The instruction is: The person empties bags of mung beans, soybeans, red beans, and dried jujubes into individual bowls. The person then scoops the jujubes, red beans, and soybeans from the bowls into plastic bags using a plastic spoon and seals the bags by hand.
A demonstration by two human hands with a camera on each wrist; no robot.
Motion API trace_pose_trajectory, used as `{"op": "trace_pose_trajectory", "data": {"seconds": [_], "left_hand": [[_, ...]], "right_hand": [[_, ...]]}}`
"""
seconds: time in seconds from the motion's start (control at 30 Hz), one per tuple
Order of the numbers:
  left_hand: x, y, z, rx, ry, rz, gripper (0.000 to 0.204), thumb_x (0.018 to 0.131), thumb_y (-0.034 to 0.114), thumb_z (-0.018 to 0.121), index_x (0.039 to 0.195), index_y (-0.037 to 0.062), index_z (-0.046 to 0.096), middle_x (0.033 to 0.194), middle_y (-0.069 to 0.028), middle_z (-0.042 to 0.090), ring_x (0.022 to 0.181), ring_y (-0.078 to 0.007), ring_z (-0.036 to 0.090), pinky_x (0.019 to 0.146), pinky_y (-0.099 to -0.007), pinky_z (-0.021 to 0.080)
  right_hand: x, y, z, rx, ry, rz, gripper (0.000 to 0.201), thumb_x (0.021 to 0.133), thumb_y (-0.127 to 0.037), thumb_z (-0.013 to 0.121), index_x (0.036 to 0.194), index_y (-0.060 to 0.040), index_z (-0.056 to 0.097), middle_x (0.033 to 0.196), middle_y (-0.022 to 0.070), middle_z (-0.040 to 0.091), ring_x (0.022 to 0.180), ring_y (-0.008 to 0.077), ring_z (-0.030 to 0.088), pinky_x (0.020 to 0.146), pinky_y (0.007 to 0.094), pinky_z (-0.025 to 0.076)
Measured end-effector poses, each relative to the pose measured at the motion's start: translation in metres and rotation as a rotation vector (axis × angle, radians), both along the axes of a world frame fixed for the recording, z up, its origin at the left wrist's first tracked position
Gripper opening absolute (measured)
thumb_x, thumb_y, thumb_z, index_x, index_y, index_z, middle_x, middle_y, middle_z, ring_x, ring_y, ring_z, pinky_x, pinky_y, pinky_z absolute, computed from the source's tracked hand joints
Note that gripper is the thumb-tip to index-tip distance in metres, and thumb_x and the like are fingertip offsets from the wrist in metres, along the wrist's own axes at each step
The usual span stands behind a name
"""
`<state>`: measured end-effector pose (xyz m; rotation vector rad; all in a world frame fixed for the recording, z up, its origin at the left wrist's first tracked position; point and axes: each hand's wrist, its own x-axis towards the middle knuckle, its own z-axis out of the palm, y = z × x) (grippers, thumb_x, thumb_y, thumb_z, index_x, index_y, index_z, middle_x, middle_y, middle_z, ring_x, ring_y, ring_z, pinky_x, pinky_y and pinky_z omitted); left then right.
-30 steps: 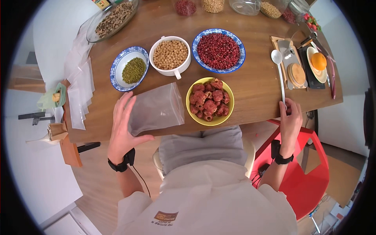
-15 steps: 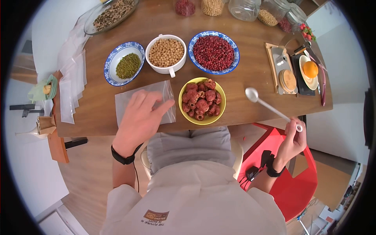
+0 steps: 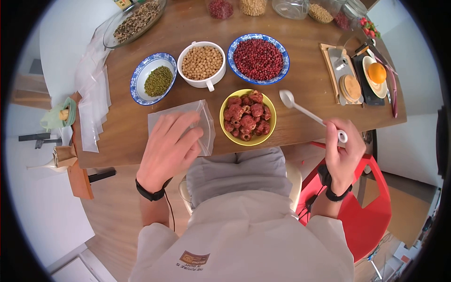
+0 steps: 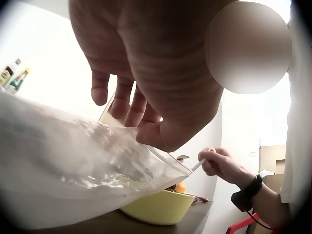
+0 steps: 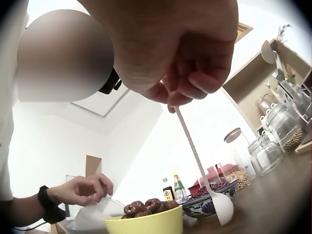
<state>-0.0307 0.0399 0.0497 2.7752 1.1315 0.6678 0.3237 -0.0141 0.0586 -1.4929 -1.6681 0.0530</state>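
Note:
A clear zip-lock plastic bag [image 3: 206, 134] lies at the table's front edge, its zip side toward the yellow bowl. My left hand [image 3: 170, 145] reaches over the bag; in the left wrist view its thumb and fingertips pinch the bag's upper edge. The hand hides much of the bag from above. My right hand [image 3: 345, 150] grips a long-handled white spoon [image 3: 307, 113] near the end of its handle. The spoon's bowl hangs tilted down, just right of the yellow bowl [image 3: 223, 134] filled with dried reddish-brown fruits [image 3: 246, 117].
Behind stand a patterned bowl of green beans [image 3: 159, 81], a white handled bowl of chickpeas [image 3: 202, 63] and a patterned bowl of red seeds [image 3: 258, 58]. More plastic bags [image 3: 91, 103] lie left. An orange [image 3: 377, 73] sits on a plate at right. Glass jars [image 3: 290, 8] line the back.
My left hand has moved right over the bag and onto its zip edge. My right hand has lifted the spoon and swung its bowl left toward the yellow bowl.

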Motion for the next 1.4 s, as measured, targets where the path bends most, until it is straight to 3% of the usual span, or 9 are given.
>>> {"op": "trace_pose_trajectory", "data": {"seconds": [0.1,0.27,0.4,0.73,0.93,1.07,1.2,1.27,1.4], "left_hand": [[0.0,-0.001,0.003,0.017,-0.052,-0.019,0.029,0.066,-0.005,0.072,0.092,0.006,0.063,0.121,-0.0079,0.066,0.101,-0.0339,0.061,0.083,-0.0446,0.052],[-0.002,0.002,0.003,0.017,-0.084,-0.07,0.03,0.065,-0.006,0.073,0.091,0.0057,0.063,0.119,-0.0082,0.069,0.098,-0.0335,0.062,0.081,-0.0429,0.053],[0.001,0.004,0.002,0.047,-0.111,-0.111,0.028,0.067,-0.002,0.074,0.091,0.0066,0.065,0.113,-0.0025,0.069,0.088,-0.0256,0.063,0.072,-0.0379,0.053],[0.007,0.002,0.001,0.06,-0.093,-0.147,0.029,0.064,-0.003,0.072,0.09,0.0063,0.063,0.1,-0.0059,0.067,0.076,-0.0281,0.062,0.064,-0.0383,0.051],[0.003,0.005,0.009,0.044,0.038,-0.184,0.029,0.066,0.005,0.076,0.094,0.0069,0.065,0.107,-0.0053,0.065,0.087,-0.026,0.063,0.074,-0.0386,0.052],[0.008,0.01,0.005,0.031,-0.03,-0.185,0.027,0.064,-0.002,0.07,0.089,0.0059,0.065,0.098,-0.0057,0.065,0.079,-0.0287,0.061,0.068,-0.0393,0.05],[0.01,0.009,-0.002,0.001,-0.046,-0.185,0.027,0.065,-0.003,0.07,0.09,0.0063,0.065,0.099,-0.0058,0.066,0.08,-0.0284,0.062,0.069,-0.0397,0.05],[0.01,0.01,-0.002,-0.003,-0.044,-0.188,0.027,0.065,-0.003,0.07,0.09,0.0065,0.065,0.1,-0.0058,0.066,0.08,-0.0282,0.062,0.069,-0.0398,0.051],[0.009,0.01,-0.002,-0.005,-0.018,-0.181,0.026,0.067,0.003,0.075,0.091,0.0062,0.064,0.107,-0.0047,0.065,0.088,-0.0274,0.064,0.074,-0.0396,0.053]], "right_hand": [[-0.004,0.004,-0.01,-0.124,0.028,0.004,0.005,0.097,-0.004,0.069,0.098,-0.0024,0.073,0.079,0.0081,0.066,0.062,0.0173,0.059,0.058,0.0302,0.045],[0.001,-0.014,-0.007,-0.066,0.153,0.014,0.004,0.094,-0.002,0.072,0.096,-0.0004,0.074,0.08,0.0068,0.068,0.062,0.0139,0.057,0.056,0.0283,0.042],[0.004,-0.021,0.001,-0.053,0.181,0.018,0.003,0.091,0.0,0.074,0.094,0.0003,0.074,0.08,0.0055,0.069,0.059,0.0111,0.053,0.054,0.0267,0.039],[-0.012,-0.012,0.012,0.054,-0.058,0.184,0.005,0.087,-0.007,0.075,0.086,-0.0061,0.07,0.073,0.0048,0.064,0.059,0.0243,0.057,0.053,0.0344,0.043],[-0.021,-0.005,0.01,-0.019,-0.053,0.233,0.006,0.087,-0.006,0.076,0.086,-0.0043,0.07,0.077,0.0065,0.068,0.062,0.0263,0.06,0.055,0.0358,0.046],[-0.018,-0.004,-0.005,-0.069,-0.039,0.188,0.003,0.091,-0.004,0.073,0.09,-0.0015,0.072,0.081,0.0084,0.07,0.065,0.0266,0.063,0.058,0.0345,0.049],[-0.013,-0.016,-0.004,-0.103,0.192,0.049,0.008,0.096,-0.004,0.068,0.097,0.0015,0.074,0.086,0.011,0.072,0.072,0.023,0.069,0.065,0.0318,0.052],[-0.014,-0.018,-0.002,-0.058,0.383,0.108,0.008,0.096,-0.003,0.067,0.099,0.0017,0.074,0.086,0.0122,0.073,0.073,0.0226,0.069,0.066,0.0314,0.053],[-0.019,-0.01,-0.003,-0.061,0.235,0.275,0.011,0.091,-0.001,0.073,0.102,0.0005,0.074,0.089,0.0122,0.074,0.077,0.0238,0.071,0.067,0.0325,0.055]]}}
